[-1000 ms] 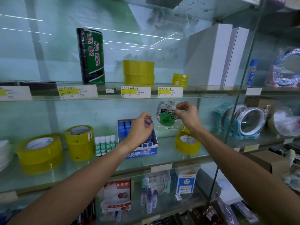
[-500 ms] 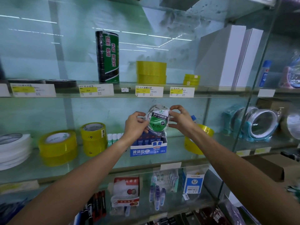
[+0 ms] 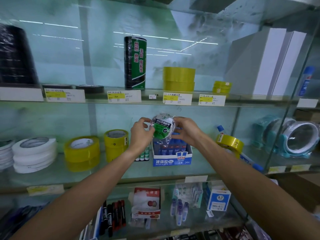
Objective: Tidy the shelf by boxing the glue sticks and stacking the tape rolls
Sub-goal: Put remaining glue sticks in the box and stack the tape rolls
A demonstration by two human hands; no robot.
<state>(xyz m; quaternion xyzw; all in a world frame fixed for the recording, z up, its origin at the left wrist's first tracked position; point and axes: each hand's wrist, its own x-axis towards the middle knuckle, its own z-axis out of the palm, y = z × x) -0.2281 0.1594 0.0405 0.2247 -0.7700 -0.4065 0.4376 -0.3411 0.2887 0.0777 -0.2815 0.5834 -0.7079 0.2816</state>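
both hands are up in front of the middle glass shelf [image 3: 199, 170], curled round one wrapped tape roll [image 3: 162, 126]. my left hand [image 3: 141, 133] pinches its left edge with thumb and fingertips, and my right hand [image 3: 186, 129] grips the right edge, fingers bent over the rim. the roll is round, sealed in crinkly clear plastic with a green and white label facing me; the small print on it is too fine to read. it hangs in the air just above the blue glue stick box [image 3: 172, 156], not touching the shelf.

that cardboard box stands open-topped with blue glue sticks [image 3: 173, 147] upright inside; my hands and the roll cover its back rows. a few white and green glue sticks [image 3: 143, 154] stand just left of the box, mostly behind my left wrist.

further left are glossy yellow tape rolls [image 3: 116, 144], stacked two high, a wider yellow stack [image 3: 82, 153] and a pile of white tape rolls [image 3: 34, 154]. right of my right forearm a single yellow tape roll [image 3: 229, 142] sits tilted, its lower edge hidden by the arm. the clear rolls [image 3: 301, 137] far right are blurred behind a glass divider.
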